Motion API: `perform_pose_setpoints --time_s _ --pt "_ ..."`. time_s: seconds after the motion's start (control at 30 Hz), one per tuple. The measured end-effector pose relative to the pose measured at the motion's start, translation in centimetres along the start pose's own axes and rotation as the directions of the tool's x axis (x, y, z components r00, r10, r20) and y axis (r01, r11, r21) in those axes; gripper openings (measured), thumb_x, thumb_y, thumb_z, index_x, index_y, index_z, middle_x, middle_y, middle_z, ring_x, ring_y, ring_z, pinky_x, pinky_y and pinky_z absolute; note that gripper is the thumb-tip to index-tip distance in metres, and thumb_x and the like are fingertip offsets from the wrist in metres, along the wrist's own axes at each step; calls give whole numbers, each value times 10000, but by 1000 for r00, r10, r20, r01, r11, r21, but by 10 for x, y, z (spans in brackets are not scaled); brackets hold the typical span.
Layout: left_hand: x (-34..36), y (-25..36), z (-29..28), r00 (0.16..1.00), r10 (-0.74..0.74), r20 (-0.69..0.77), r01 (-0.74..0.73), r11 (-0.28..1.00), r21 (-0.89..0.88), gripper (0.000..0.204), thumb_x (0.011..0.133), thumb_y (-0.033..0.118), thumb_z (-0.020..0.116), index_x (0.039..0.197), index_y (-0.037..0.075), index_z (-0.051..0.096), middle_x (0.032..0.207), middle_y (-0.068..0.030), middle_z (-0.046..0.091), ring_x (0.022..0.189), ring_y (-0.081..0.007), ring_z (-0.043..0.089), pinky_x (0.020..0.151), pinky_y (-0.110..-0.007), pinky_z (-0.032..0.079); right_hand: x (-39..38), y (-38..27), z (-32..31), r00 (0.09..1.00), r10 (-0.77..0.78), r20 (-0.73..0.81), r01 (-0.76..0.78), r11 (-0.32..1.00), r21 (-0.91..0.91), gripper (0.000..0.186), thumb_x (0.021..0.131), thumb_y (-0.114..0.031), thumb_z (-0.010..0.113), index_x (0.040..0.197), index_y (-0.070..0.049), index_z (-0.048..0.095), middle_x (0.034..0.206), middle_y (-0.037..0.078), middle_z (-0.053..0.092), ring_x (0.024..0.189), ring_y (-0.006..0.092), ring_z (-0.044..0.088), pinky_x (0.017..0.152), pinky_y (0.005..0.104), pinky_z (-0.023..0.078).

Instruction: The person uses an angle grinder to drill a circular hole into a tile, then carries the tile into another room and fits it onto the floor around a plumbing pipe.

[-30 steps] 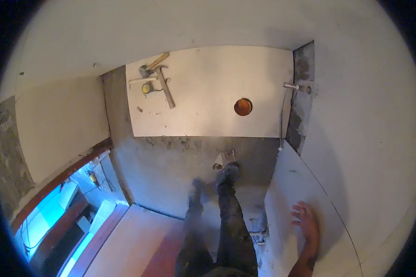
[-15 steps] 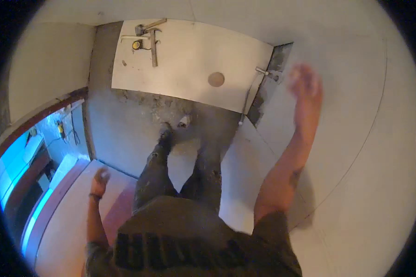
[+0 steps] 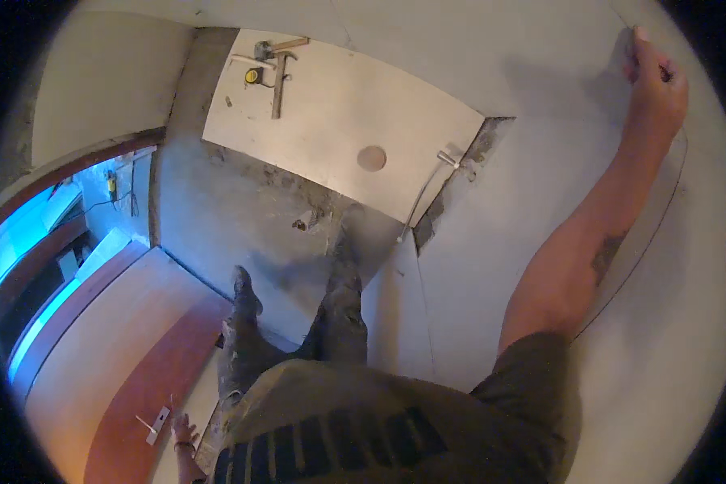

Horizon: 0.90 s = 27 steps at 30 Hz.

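Observation:
My right hand [image 3: 655, 81] is raised at the upper right against the pale wall [image 3: 557, 185]. Its fingers are curled together, the fingertips near a thin dark line on the wall; whether anything small is pinched in them I cannot make out. Low on the left, my left hand [image 3: 185, 429] hangs with its fingers apart and nothing visible in it. It is beside the metal handle [image 3: 158, 425] of a door [image 3: 149, 371] with a red-orange band.
A white panel [image 3: 315, 153] with a round brown spot bears a hammer [image 3: 279, 85], another wooden-handled tool [image 3: 298, 43] and a yellow-black tape measure [image 3: 253, 76]. A metal fitting [image 3: 448, 159] with a hose is at its right end. Debris [image 3: 306, 219] lies on the dusty floor.
My right hand has moved up and to the right onto the wall. My left hand has dropped lower, near the door handle. My view and legs have shifted, bringing more of the door into sight.

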<state>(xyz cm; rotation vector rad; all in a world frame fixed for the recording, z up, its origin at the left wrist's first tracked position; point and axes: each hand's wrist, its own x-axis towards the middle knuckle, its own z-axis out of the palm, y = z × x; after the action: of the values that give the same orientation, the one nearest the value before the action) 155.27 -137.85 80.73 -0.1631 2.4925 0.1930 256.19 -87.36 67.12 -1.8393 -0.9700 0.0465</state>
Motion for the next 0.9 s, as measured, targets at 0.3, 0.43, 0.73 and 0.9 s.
perform_pose_setpoints --time_s 0.3,0.43,0.73,0.9 --pt "-36 -61 9 959 -276 -67 279 959 43 308 837 350 759 1102 196 726 1131 -91 685 1054 -357 637 824 -526 535 -12 -6 18 999 50 -20 -52 991 -125 569 758 -459 836 958 44 662 901 101 668 729 177 622 704 314 515" --pt "2 -19 15 998 -53 -29 56 991 121 464 903 378 690 1326 236 562 1299 -53 608 1042 -295 627 784 -492 534 -18 -9 17 1000 -5 16 9 960 -281 510 853 -420 757 1071 28 645 971 129 650 877 268 626 835 391 508" --pt "10 5 100 972 55 227 -78 992 95 520 939 419 658 1377 205 477 1278 -21 591 956 -240 631 640 -422 517 -13 -26 12 996 -10 -94 -25 929 -369 480 808 -444 800 905 11 680 949 158 646 914 347 621 833 441 498" --pt "-10 -6 96 974 12 225 -55 981 187 433 941 399 650 1293 195 502 1198 -20 574 935 -243 621 644 -420 514 -14 -17 15 960 -150 -236 68 944 -324 505 788 -455 833 871 15 668 929 143 671 858 263 626 819 389 512"
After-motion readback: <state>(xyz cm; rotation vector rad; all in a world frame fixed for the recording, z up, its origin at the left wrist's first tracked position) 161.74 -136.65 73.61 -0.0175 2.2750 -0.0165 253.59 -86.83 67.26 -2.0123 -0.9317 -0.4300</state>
